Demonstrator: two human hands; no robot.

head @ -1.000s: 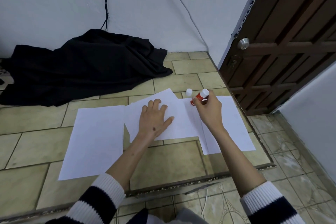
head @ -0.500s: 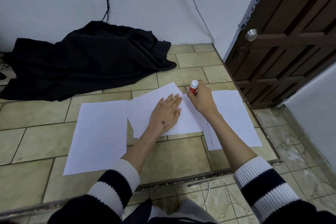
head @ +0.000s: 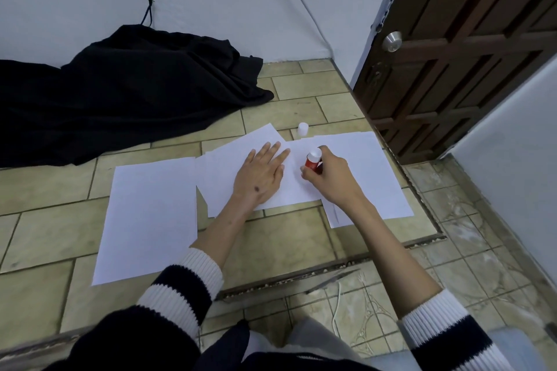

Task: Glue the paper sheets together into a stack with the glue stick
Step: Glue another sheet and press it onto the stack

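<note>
Pressing flat, left hand [head: 261, 173] lies fingers straight on middle sheet [head: 229, 169]. Right hand [head: 330, 178] grips glue stick [head: 313, 159], tilted, lower end on same sheet just right of left hand. White cap [head: 303, 129] on tile floor [head: 280, 238] beyond. Separate sheet [head: 147, 217] left; right sheet [head: 373, 172] under right hand.

Tiled floor [head: 283, 117] — wooden door [head: 470, 48]

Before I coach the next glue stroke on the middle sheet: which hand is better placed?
Right. The right hand already grips the glue stick over the middle sheet, while the left hand lies flat, pinning it.
</note>
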